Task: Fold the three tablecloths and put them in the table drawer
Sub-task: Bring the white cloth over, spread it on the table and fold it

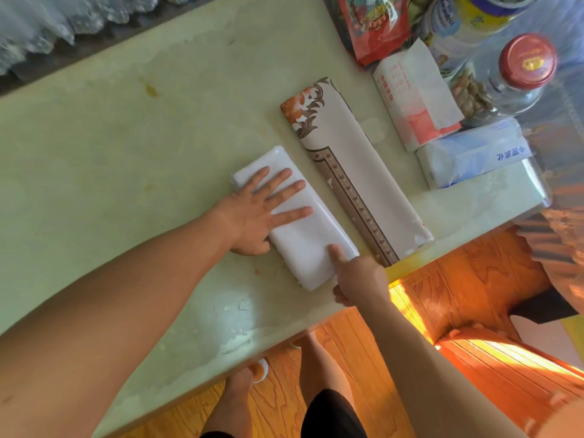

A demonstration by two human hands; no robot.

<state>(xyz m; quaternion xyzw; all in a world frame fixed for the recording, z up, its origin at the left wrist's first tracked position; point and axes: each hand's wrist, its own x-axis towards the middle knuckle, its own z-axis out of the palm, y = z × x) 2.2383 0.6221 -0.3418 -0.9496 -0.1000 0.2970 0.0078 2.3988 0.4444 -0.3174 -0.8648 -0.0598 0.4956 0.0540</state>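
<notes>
A folded white tablecloth point(311, 245) lies near the front edge of the pale green table point(126, 153). My left hand point(262, 213) lies flat on it with straight, spread fingers. My right hand point(357, 279) is at the cloth's near end, thumb on top and fingers curled at its edge. Right beside it lies a longer folded tablecloth point(366, 181), cream with a brown border and an orange flower print, touched by neither hand. No third cloth or drawer is in view.
At the table's right end stand two tissue packs point(417, 96) point(474, 156), a red snack bag point(376, 26), a red-lidded jar point(527, 58) and a tin point(455, 30). A wooden floor and my legs show below the table edge. A lace curtain hangs at top left.
</notes>
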